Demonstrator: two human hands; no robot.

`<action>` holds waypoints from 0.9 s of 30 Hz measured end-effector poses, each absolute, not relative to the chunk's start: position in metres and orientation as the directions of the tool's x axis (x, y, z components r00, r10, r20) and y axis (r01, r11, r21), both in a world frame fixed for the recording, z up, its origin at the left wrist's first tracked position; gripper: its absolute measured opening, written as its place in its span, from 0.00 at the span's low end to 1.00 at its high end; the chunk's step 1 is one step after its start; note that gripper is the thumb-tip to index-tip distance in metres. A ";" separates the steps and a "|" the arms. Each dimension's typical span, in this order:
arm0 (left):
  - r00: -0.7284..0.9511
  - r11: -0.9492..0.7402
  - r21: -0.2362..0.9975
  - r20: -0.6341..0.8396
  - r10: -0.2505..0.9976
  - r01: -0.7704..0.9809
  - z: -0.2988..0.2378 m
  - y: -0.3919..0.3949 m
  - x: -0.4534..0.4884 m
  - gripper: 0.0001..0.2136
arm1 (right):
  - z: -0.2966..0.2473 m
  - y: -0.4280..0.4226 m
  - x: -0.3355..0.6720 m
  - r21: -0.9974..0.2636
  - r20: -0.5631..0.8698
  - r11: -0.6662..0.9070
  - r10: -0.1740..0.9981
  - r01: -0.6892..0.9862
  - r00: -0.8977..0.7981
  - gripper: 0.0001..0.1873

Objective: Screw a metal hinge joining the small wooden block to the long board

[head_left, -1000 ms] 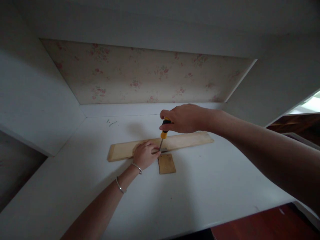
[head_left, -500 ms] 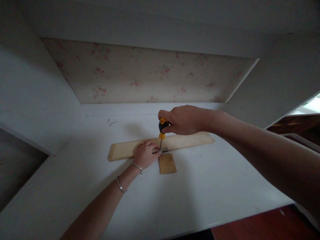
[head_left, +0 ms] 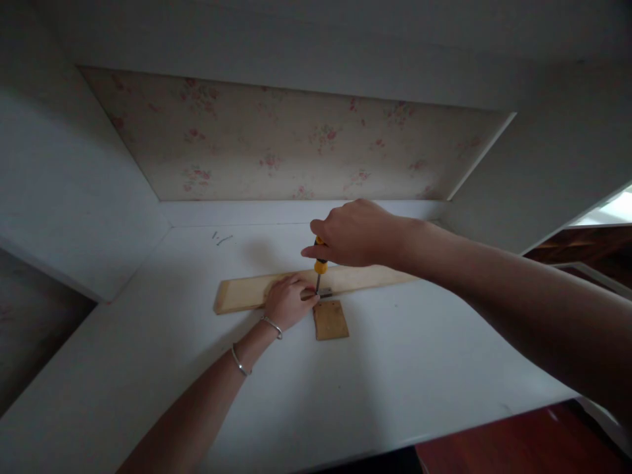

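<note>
Near the counter's middle, we are standing the yellow screwdriver upright, tip on a small metal piece between the long board and the little wooden square. Our right hand is squeezing its handle; our left hand, fingers loose, is pressing the board so nothing slides.

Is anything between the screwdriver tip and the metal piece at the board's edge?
Nothing visible. The screwdriver in the right hand reaches the metal piece directly, by the long board and small wood square. The left hand presses the board, fingertips close beside the tip, not under it.
</note>
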State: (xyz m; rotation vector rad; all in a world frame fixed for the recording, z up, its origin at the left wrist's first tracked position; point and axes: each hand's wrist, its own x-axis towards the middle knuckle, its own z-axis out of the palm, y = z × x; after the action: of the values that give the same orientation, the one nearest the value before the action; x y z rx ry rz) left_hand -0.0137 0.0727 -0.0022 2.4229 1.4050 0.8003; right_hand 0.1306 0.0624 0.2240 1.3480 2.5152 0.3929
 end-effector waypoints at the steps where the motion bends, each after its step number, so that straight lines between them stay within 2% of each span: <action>1: 0.393 -0.516 0.449 0.342 0.854 0.730 -0.002 0.073 -0.014 0.07 | 0.224 0.061 0.130 0.320 -0.131 0.548 0.833 0.773 -0.537 0.29; 4: 0.394 -0.518 0.450 0.344 0.852 0.727 -0.002 0.073 -0.014 0.08 | 0.225 0.059 0.130 0.239 -0.222 0.591 0.806 0.771 -0.549 0.28; 6: 0.397 -0.519 0.451 0.341 0.852 0.726 -0.002 0.073 -0.014 0.07 | 0.225 0.060 0.130 0.286 -0.203 0.574 0.819 0.767 -0.537 0.27; 9: 0.398 -0.517 0.445 0.337 0.853 0.732 -0.002 0.073 -0.014 0.07 | 0.225 0.060 0.130 0.359 -0.136 0.498 0.864 0.789 -0.484 0.32; 14: 0.395 -0.512 0.441 0.334 0.856 0.737 -0.002 0.073 -0.014 0.08 | 0.227 0.060 0.131 0.239 -0.265 0.545 0.833 0.803 -0.486 0.30; 17: 0.386 -0.505 0.442 0.335 0.860 0.741 -0.002 0.072 -0.014 0.08 | 0.226 0.063 0.131 0.306 -0.212 0.537 0.843 0.786 -0.494 0.27; 19: 0.387 -0.509 0.438 0.341 0.857 0.741 -0.001 0.072 -0.014 0.08 | 0.226 0.065 0.130 0.349 -0.165 0.474 0.880 0.808 -0.445 0.30; 21: 0.383 -0.506 0.433 0.342 0.858 0.746 -0.001 0.072 -0.014 0.08 | 0.226 0.066 0.132 0.312 -0.202 0.458 0.888 0.832 -0.413 0.31; 24: 0.380 -0.498 0.434 0.333 0.863 0.751 -0.002 0.072 -0.015 0.08 | 0.226 0.067 0.135 0.233 -0.291 0.525 0.841 0.819 -0.456 0.29; 27: 0.387 -0.507 0.435 0.338 0.858 0.744 -0.003 0.072 -0.015 0.08 | 0.225 0.069 0.135 0.317 -0.226 0.516 0.856 0.796 -0.465 0.25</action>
State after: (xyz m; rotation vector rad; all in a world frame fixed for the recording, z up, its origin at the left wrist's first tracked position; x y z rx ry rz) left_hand -0.0146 0.0723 -0.0032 2.4325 1.4277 0.7861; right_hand 0.1350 0.0687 0.2254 1.3694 2.4066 0.2354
